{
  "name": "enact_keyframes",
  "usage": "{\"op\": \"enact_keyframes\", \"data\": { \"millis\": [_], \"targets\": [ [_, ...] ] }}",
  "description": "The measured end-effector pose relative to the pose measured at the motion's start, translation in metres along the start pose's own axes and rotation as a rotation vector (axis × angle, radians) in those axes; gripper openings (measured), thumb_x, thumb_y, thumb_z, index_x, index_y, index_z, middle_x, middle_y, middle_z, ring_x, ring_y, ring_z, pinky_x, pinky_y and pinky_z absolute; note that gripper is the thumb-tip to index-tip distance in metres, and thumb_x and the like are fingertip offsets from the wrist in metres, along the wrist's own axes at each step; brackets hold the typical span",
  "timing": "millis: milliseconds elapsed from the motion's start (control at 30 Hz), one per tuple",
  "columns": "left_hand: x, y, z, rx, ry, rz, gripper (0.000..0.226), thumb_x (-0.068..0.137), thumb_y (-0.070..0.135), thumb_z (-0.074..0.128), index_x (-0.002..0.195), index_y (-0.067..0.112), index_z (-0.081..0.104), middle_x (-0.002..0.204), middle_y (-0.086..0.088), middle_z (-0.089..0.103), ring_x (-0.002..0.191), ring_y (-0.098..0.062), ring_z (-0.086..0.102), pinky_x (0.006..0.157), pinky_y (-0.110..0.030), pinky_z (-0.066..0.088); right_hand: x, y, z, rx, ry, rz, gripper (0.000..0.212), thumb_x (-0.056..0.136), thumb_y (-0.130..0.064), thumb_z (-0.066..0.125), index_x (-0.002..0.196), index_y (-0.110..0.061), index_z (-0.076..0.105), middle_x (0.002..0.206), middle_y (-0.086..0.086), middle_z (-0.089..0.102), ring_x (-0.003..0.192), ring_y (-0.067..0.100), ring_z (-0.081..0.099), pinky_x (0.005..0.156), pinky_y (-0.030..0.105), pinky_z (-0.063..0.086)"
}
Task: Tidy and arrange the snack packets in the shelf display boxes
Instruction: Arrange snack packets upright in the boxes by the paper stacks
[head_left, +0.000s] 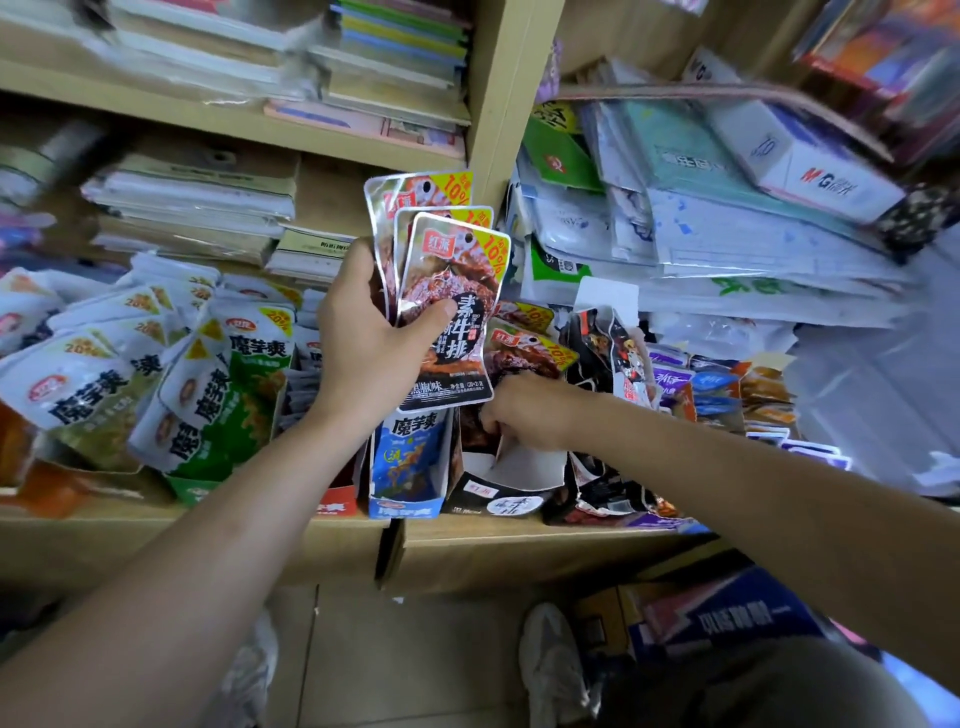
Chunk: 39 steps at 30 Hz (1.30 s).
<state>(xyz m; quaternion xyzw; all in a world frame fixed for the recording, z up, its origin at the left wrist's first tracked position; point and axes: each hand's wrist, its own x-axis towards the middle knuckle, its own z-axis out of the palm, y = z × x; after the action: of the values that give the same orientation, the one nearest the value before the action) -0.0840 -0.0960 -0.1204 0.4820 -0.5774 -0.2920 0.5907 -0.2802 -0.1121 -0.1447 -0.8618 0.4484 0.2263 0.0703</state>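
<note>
Over the black box (506, 486) we are clasping a fan of packets (441, 291) in our left hand (371, 338); our right hand (524, 413) is curling into the box, apparently pinching another; we are best squaring each against the stack.

Left arm: bare forearm, enters from near-left, rises diag. toward centre.
Left hand (371, 338): raised, back of hand to camera; fingers curled round a held item, thumb (434, 314) pressed across its front.
Right arm: bare forearm, enters from near-right, angled left & far.
Right hand (524, 410): lower than left hand, just right of it; knuckles up, fingers curled down, tips hidden.
Hands: close, not touching.
</note>
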Motion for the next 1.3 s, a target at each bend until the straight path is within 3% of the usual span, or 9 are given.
{"op": "enact_keyframes", "data": {
  "millis": [133,333,467,633,733,800,967,1100,1300],
  "targets": [
    [0.0,0.0,0.002,-0.012,-0.006,0.0,0.037,0.083,0.015,0.082,0.111,0.014,0.059,0.101,0.007,0.071,0.093,-0.002,0.067,0.079,-0.017,0.051,-0.012,0.006,-0.002,-0.031,0.147,-0.018,0.028,0.068,0.016,0.058,0.083,-0.006,0.064,0.093,0.014,0.061,0.085,0.033,0.061,0.072,0.042,0.049],
    [0.002,0.001,0.0,-0.014,0.0,0.003,0.035,0.084,0.015,0.082,0.109,0.011,0.058,0.101,-0.001,0.069,0.094,-0.014,0.067,0.084,-0.034,0.054,-0.043,0.023,-0.001,0.167,0.412,-0.038,0.044,0.06,0.024,0.056,0.088,-0.009,0.065,0.088,-0.003,0.05,0.072,0.019,0.05,0.064,0.028,0.031],
    [-0.001,0.003,0.001,-0.007,-0.004,0.006,0.035,0.084,0.015,0.082,0.109,0.013,0.058,0.101,0.001,0.07,0.094,-0.011,0.066,0.083,-0.03,0.053,-0.05,0.025,0.008,0.287,0.567,-0.03,0.038,0.073,0.024,0.059,0.089,-0.01,0.064,0.09,-0.003,0.053,0.076,0.018,0.058,0.066,0.039,0.053],
    [-0.004,0.006,-0.001,0.016,-0.054,0.026,0.036,0.085,0.017,0.081,0.113,0.016,0.059,0.106,0.006,0.07,0.099,-0.007,0.066,0.088,-0.026,0.05,-0.055,0.019,0.012,0.425,0.768,0.097,0.03,0.083,0.02,0.052,0.09,-0.007,0.062,0.092,0.007,0.057,0.072,0.011,0.059,0.066,0.04,0.056],
    [-0.01,0.004,0.001,0.047,-0.106,0.052,0.035,0.084,0.018,0.081,0.112,0.018,0.061,0.103,0.012,0.07,0.098,-0.005,0.067,0.087,-0.029,0.052,-0.059,0.017,0.001,0.579,0.973,0.23,0.027,0.093,0.01,0.049,0.091,-0.014,0.062,0.095,0.01,0.061,0.069,0.019,0.066,0.066,0.032,0.056],
    [-0.014,0.003,0.003,0.064,-0.123,0.056,0.033,0.084,0.018,0.081,0.11,0.02,0.061,0.101,0.015,0.07,0.095,-0.001,0.066,0.084,-0.025,0.052,-0.064,0.015,-0.005,0.748,0.986,0.277,0.025,0.098,0.007,0.048,0.095,-0.013,0.063,0.1,0.013,0.062,0.069,0.018,0.07,0.067,0.023,0.056],
    [-0.013,0.002,0.002,0.083,-0.156,0.046,0.034,0.082,0.017,0.082,0.109,0.02,0.061,0.099,0.016,0.07,0.091,0.002,0.066,0.08,-0.018,0.051,-0.081,0.014,-0.006,1.056,0.921,0.36,0.032,0.087,0.005,0.068,0.081,-0.026,0.074,0.093,0.005,0.074,0.086,0.02,0.074,0.084,0.04,0.06],
    [-0.014,0.004,0.006,0.074,-0.197,0.021,0.037,0.081,0.016,0.083,0.111,0.02,0.063,0.101,0.014,0.072,0.092,0.002,0.067,0.079,-0.019,0.05,-0.102,0.011,-0.01,1.165,0.976,0.346,0.014,0.081,-0.002,0.08,0.083,-0.014,0.075,0.083,0.005,0.076,0.079,0.018,0.073,0.077,0.027,0.057],
    [-0.025,0.012,0.022,0.11,-0.233,0.034,0.041,0.077,0.023,0.087,0.108,0.022,0.062,0.093,0.015,0.072,0.084,-0.001,0.067,0.074,-0.027,0.052,-0.123,0.004,0.003,1.254,1.061,0.354,0.006,0.088,-0.004,0.075,0.092,-0.007,0.073,0.084,0.007,0.076,0.078,0.025,0.074,0.077,0.038,0.061]
  ]
}}
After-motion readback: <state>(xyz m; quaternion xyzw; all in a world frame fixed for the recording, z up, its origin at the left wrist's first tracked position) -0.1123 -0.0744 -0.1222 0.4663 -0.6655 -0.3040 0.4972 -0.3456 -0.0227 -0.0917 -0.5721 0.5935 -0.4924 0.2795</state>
